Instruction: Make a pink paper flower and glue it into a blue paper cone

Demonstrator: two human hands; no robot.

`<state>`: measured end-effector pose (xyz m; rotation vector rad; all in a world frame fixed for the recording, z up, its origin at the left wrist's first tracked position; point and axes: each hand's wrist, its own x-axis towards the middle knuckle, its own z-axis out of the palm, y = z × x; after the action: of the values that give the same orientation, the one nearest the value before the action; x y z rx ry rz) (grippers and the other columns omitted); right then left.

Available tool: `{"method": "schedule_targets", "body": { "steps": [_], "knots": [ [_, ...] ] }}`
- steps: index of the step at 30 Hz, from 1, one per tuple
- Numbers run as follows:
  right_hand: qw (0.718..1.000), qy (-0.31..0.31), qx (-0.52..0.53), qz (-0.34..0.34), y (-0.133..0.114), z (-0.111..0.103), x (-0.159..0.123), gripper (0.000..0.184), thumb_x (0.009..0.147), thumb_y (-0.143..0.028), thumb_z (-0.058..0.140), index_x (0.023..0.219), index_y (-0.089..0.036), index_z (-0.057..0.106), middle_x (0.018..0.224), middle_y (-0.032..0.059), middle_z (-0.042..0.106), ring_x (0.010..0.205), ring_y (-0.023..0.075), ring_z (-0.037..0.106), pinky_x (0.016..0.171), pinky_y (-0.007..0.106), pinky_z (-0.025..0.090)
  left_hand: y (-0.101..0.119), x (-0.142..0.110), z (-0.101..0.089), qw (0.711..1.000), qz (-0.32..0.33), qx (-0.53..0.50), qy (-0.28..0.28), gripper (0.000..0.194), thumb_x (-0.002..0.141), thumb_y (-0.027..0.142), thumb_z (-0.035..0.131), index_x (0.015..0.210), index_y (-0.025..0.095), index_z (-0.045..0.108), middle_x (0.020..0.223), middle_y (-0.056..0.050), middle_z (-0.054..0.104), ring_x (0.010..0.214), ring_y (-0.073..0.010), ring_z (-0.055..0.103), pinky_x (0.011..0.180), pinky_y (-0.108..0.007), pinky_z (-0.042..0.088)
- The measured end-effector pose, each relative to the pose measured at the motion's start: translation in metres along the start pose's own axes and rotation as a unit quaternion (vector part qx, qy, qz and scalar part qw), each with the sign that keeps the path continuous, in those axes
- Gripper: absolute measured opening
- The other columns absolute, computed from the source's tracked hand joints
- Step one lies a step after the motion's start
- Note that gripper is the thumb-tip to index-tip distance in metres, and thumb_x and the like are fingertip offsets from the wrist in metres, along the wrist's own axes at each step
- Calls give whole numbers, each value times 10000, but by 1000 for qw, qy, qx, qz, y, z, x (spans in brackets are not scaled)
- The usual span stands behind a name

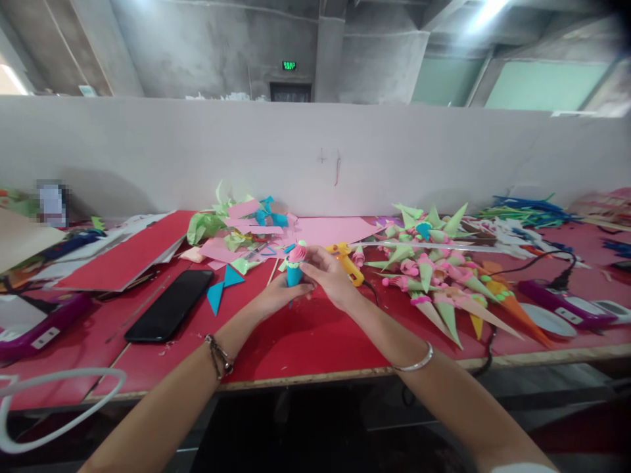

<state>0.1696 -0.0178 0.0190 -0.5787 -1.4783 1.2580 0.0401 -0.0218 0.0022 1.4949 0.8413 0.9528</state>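
Upright above the red table, my left hand (277, 295) is closed around the blue cone of a small paper ice cream cone (294, 274). The cone has a pink swirled top with a pale green frill. From the right, my right hand (329, 272) curls its fingers against the frilled top. Its fingertips are partly hidden, but they seem to touch the pink part. Just behind my right hand lies a yellow hot glue gun (351, 264) with a clear glue stick. Two blue paper triangles (224, 287) rest left of my left hand.
A heap of finished paper cones (438, 263) lies right. A black phone (170, 307) and a red sheet (128, 253) lie left. Pink and green paper scraps (241, 230) are at the back. Purple power strips (566, 303) with cables sit at both sides. A white partition (197, 151) stands behind.
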Motion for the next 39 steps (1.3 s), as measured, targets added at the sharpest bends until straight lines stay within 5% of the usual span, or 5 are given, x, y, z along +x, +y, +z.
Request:
{"method": "schedule_targets", "body": {
  "steps": [3, 7, 14, 26, 39],
  "knots": [
    [999, 16, -23, -25, 1, 0, 1, 287, 665, -336, 622, 895, -216, 498, 896, 21, 563, 807, 131, 549, 624, 237, 489, -3, 0, 0, 999, -8, 4, 34, 130, 646, 244, 615, 643, 129, 554, 540, 28, 526, 503, -73, 435, 491, -202, 312],
    [996, 16, -69, -53, 5, -2, 2, 373, 664, -311, 629, 983, -227, 455, 945, 24, 545, 923, 138, 531, 813, 290, 444, -3, 3, -1, 988, -2, -125, 87, 155, 614, 230, 656, 631, 118, 550, 514, 42, 485, 462, -48, 387, 457, -185, 282],
    [948, 21, -275, -159, 5, -3, 0, 212, 755, -249, 540, 965, -218, 526, 911, 36, 555, 868, 158, 530, 813, 319, 425, 7, 8, -10, 962, 41, -233, 135, 167, 640, 262, 626, 680, 135, 524, 558, 68, 449, 402, -2, 284, 435, -157, 274],
    [934, 30, -312, -173, 3, -6, 0, 102, 764, -181, 508, 843, -190, 571, 821, 34, 585, 763, 144, 551, 694, 271, 451, 2, 8, -7, 977, 64, -152, 133, 242, 608, 298, 674, 728, 123, 559, 443, 66, 451, 382, -25, 354, 396, -176, 215],
    [912, 38, -354, -204, -3, -6, -1, 79, 746, -107, 518, 730, -178, 549, 740, 15, 527, 682, 128, 522, 634, 251, 443, 5, 2, -8, 988, -5, -94, 124, 292, 628, 386, 658, 671, 129, 528, 304, 110, 304, 284, -14, 243, 352, -182, 110]
  ]
}}
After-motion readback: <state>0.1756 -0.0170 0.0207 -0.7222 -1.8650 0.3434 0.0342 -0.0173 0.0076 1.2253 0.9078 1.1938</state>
